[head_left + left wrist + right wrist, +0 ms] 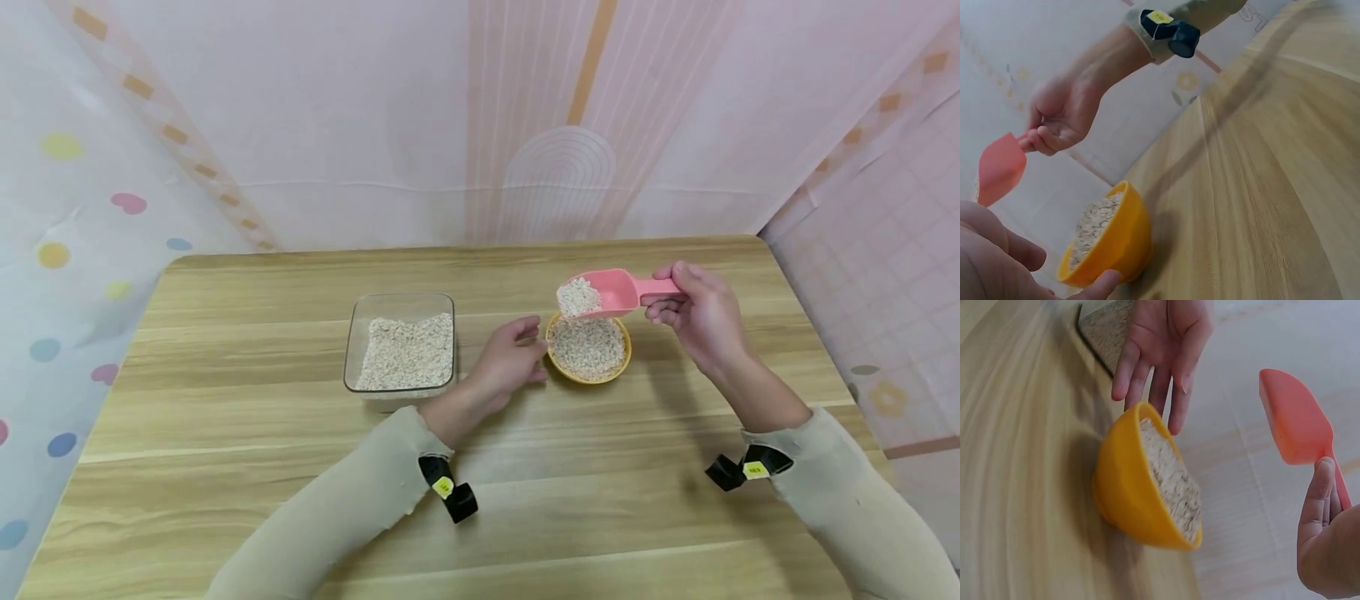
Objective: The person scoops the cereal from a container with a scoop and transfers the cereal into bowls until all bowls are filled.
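One pink scoop (611,292) is hanging right of centre in the head view, heaped with oats (577,297) at its open end and tipping just above the far rim of the yellow bowl (588,348). The right hand (697,315) is gripping the scoop's short handle, thumb on top and fingers curled underneath, clamped on it; the right wrist view is showing the scoop (1297,419) at upper right with the thumb (1317,497) lying along its handle. The bowl is sitting on the wooden table (225,433) and is already filled nearly to the brim with oats, as its tilted shape (1141,487) in the middle of the right wrist view is making plain. The left hand (510,358) is resting just left of the bowl, fingers straight and slightly apart, their tips reaching to the bowl's near-left side; in the left wrist view, at the lower left, a fingertip (1100,284) is touching the bowl's wall (1125,240). Further left in the head view, a clear square container (401,350) is standing on the table, holding more oats, close beside the left wrist. Both forearms are wearing beige sleeves (337,508) with black clips at the cuffs.
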